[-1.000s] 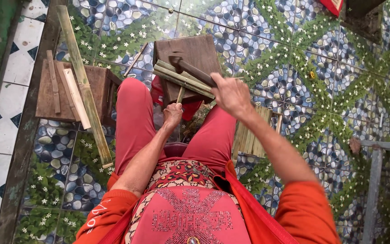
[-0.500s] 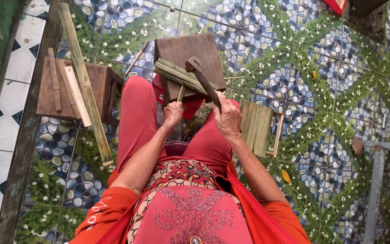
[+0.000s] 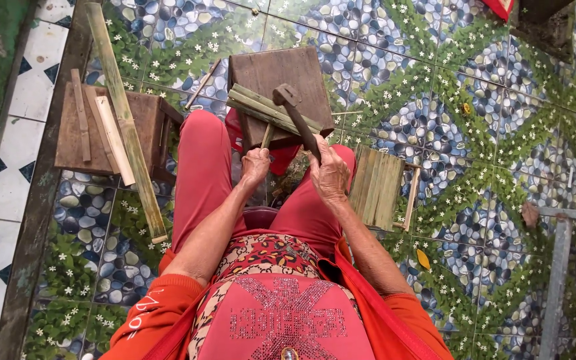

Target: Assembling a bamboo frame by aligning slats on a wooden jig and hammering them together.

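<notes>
Since a second ago the right hand (image 3: 331, 175) has drawn back toward the lap, its grip clenched on the dark wooden-handled chopping tool (image 3: 298, 120), whose head now rests on the green split bamboo strips (image 3: 271, 110) lying across the brown wooden block (image 3: 281, 73). The left hand (image 3: 256, 167) grips a thin bamboo stick (image 3: 267, 137) upright against the block; the splitting step looks under way, calling for a steady, well-aimed press. No container shows; the small wooden stool (image 3: 75, 133) carries loose slats.
</notes>
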